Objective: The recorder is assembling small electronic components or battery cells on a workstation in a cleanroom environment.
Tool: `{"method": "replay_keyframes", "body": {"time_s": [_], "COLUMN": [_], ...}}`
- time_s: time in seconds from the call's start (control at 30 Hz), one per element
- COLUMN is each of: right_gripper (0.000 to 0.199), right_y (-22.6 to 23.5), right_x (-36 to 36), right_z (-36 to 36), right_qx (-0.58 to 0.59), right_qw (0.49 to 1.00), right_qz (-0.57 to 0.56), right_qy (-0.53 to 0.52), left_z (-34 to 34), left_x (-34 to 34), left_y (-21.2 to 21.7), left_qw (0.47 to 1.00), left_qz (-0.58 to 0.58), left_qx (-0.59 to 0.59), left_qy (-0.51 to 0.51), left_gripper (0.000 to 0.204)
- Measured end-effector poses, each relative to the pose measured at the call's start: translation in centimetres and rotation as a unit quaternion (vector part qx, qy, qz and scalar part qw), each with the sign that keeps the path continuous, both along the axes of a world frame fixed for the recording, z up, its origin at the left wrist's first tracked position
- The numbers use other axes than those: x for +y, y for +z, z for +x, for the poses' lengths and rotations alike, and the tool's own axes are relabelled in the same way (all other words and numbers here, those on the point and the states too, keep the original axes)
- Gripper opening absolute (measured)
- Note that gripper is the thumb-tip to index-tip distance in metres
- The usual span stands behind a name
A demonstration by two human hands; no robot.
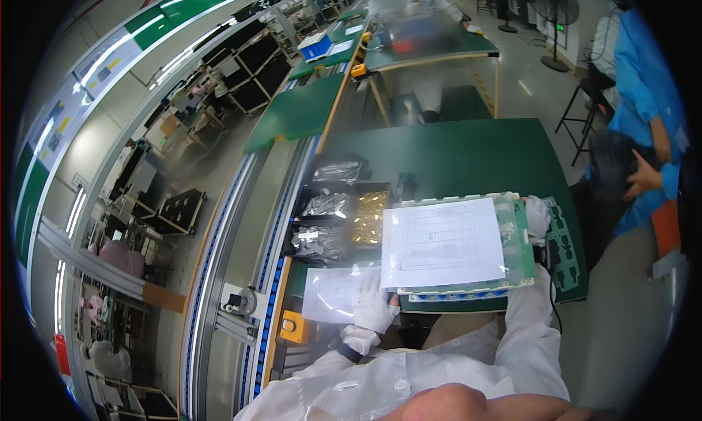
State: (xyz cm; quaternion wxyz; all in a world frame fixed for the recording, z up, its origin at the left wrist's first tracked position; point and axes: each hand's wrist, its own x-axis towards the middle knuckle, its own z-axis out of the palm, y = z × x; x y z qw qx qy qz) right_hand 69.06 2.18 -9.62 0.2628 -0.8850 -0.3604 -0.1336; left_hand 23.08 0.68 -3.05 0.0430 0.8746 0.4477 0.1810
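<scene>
My left hand (374, 305), in a white glove, lies with its fingers stretched out over the right part of a plastic-covered paper sheet (329, 295) at the table's near edge. Its thumb stands apart from the fingers. My right hand (537, 218), gloved too, is curled at the right edge of a green circuit board panel (517, 238). On top of that panel rests a white printed sheet (442, 242), covering most of it. Blue parts (461, 295) show beneath the panel's near edge.
Black bins with silver parts (325, 204) and a bin of gold-coloured parts (371, 218) stand left of the panel. A green cut-out board (563, 245) lies at the right. A conveyor rail (245, 275) runs along the left. A person in blue (643, 129) is at the right.
</scene>
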Motion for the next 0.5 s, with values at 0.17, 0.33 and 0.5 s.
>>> {"method": "replay_keyframes", "body": {"time_s": [0.17,0.33,0.5], "right_gripper": [0.025,0.023,0.023], "right_y": [0.27,0.35,0.79], "right_x": [0.32,0.11,0.01], "right_z": [-0.27,-0.36,-0.71], "right_qx": [0.010,0.001,0.000], "right_qw": [1.000,0.998,1.000], "right_qz": [0.026,0.060,0.029], "right_qy": [-0.001,0.017,-0.008], "left_z": [-0.09,-0.21,-0.12], "left_x": [-0.12,-0.01,-0.08], "left_y": [0.50,0.02,-0.21], "left_qw": [1.000,1.000,1.000], "left_qz": [0.008,0.013,0.014], "left_qx": [-0.004,-0.001,-0.020], "left_qy": [0.005,-0.011,-0.001], "left_gripper": [0.063,0.066,0.061]}}
